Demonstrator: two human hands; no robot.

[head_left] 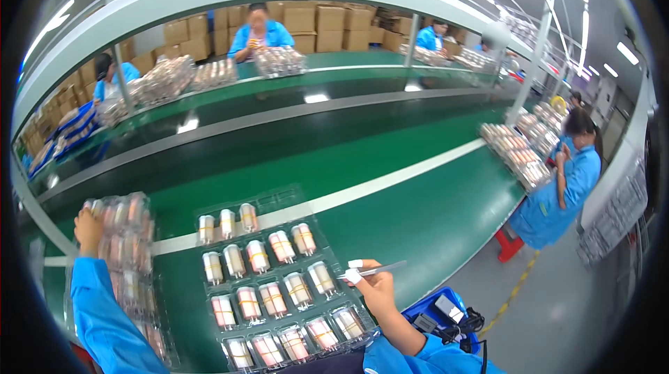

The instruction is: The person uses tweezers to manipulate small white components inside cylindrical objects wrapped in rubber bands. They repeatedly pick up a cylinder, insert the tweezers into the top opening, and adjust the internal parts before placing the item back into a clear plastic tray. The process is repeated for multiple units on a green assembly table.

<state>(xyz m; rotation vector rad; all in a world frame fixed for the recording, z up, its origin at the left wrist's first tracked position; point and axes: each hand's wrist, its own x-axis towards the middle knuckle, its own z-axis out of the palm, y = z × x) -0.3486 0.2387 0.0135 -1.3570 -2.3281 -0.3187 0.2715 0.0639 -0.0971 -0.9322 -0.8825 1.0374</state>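
In front of me lies a clear plastic tray [286,201] holding rows of small white-and-pink cylinders [272,299] with yellow bands round them and short pins at one end. Two pockets in its far row hold no cylinder. My right hand [380,295], white covers on thumb and fingertip, grips a thin metal tool like tweezers [382,269] beside the tray's right edge. At the left, my left hand [88,229] reaches the far corner of stacked filled trays [155,304]. Its fingers close round a cylinder [95,205] there, partly hidden by the hand.
A green bench [418,214] with a white strip runs across. At right stand stacked filled trays [517,151] and a person in blue [568,189]. A blue bin [446,308] with a dark cabled device sits by my right elbow. Other people work across the line.
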